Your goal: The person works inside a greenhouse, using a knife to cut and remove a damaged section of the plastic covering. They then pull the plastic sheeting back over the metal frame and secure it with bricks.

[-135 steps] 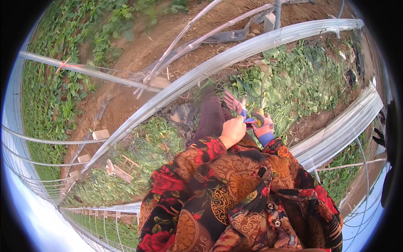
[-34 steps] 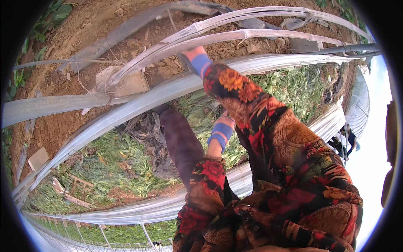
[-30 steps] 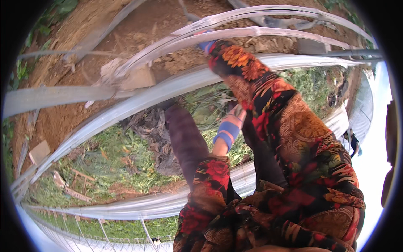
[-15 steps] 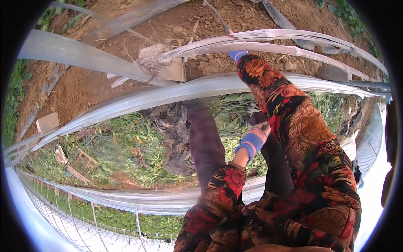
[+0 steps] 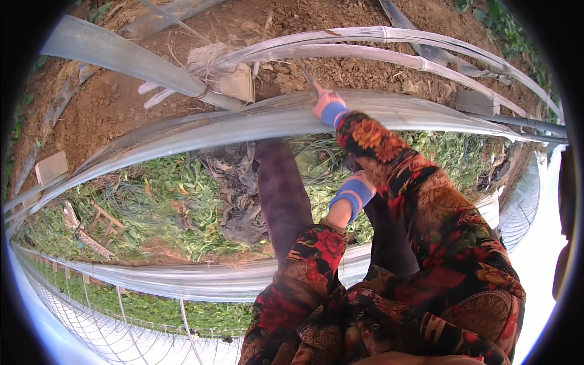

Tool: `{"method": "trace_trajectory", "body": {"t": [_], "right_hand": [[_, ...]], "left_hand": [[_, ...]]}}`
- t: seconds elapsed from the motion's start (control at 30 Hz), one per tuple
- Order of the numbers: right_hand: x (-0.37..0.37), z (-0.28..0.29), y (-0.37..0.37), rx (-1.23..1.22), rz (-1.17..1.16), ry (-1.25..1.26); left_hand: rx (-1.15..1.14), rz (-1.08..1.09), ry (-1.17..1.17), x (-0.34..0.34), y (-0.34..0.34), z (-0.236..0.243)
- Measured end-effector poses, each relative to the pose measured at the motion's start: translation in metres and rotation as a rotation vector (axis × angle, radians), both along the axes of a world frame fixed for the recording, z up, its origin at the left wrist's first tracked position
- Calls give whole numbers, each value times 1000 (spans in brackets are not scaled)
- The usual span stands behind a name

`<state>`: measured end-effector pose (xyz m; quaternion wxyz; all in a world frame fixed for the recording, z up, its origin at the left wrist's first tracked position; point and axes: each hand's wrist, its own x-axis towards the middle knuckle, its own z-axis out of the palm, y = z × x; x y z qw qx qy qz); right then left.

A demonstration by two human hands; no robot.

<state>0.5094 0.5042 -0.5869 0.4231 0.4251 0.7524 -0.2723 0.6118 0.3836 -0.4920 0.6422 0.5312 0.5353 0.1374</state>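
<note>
My right hand [image 5: 328, 104], in a pink glove with a blue cuff, reaches out over the far edge of a clear plastic sheet [image 5: 243, 135]. It is closed around a thin dark tool [image 5: 308, 76] that points away toward the soil; blur hides the tool's exact kind. Nearer to me, my left hand [image 5: 359, 180] wears a matching blue and pink glove. It is low between my legs, close to my right sleeve [image 5: 420, 170], which partly covers it. Its fingers are hidden, so I cannot see whether they hold anything.
Pale bamboo poles [image 5: 365, 52] arch across beyond the sheet, next to a tied block [image 5: 234, 79]. A thick grey pole [image 5: 128, 55] slants in at the left. Cut greenery [image 5: 164, 207] and crumpled dark plastic [image 5: 240, 194] lie below. Brown soil [image 5: 109, 131] stretches beyond.
My right hand has drawn back toward me with the tool, from behind the bamboo poles to the plastic sheet's edge. My left hand stays low near my legs. The whole view has shifted slightly.
</note>
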Motion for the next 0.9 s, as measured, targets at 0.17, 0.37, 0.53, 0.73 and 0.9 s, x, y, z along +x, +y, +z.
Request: {"method": "trace_trajectory", "body": {"t": [0.17,0.37,0.53,0.73,0.9], "right_hand": [[13,23,-32,-220,209,-111],[15,46,4,95,197,-2],[-8,16,68,376,29,91],[-26,-50,63,132,395,-265],[6,-33,35,275,49,147]], "left_hand": [[-112,344,-238,45,-17,-30],[-51,-89,81,50,-6,-32],[-370,532,-171,10,6,7],[-238,350,-77,-9,2,19],[-336,458,-193,4,4,11]]}}
